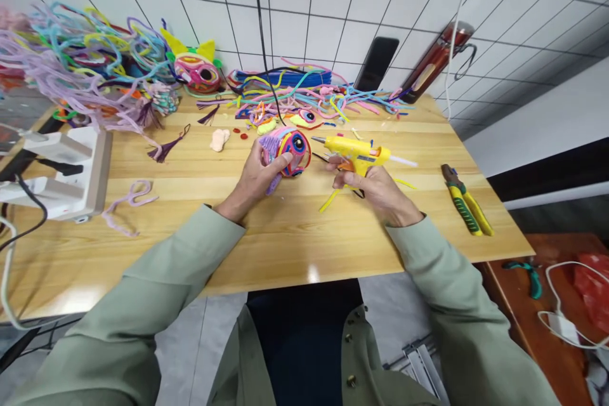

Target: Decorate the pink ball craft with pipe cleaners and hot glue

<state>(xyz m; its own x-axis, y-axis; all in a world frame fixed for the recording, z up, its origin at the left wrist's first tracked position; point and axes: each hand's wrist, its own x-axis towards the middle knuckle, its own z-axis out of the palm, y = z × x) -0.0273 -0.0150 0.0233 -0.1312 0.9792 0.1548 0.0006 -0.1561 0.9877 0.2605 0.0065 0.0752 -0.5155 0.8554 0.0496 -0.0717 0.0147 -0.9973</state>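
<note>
My left hand [259, 174] is closed around a fish-like craft piece [285, 147] made of pink, purple and blue pipe cleaners, with a big dark eye. In my right hand [368, 184] is a yellow hot glue gun [356, 151], its metal nozzle pointing left toward the fish, a small gap apart. A whitish glue stick [403, 161] juts from the back of the gun. Below the gun, a yellow pipe cleaner [329, 201] pokes out by my right fingers; whether they hold it, I cannot tell.
Loose pipe cleaners [285, 98] lie along the wall, with a bigger heap [90, 63] at left. A finished-looking craft head [197, 70], a power strip [85, 171], a phone [377, 63], a red flask [438, 63] and pliers [466, 200] surround the work area. A black cord [261, 19] hangs down behind the fish.
</note>
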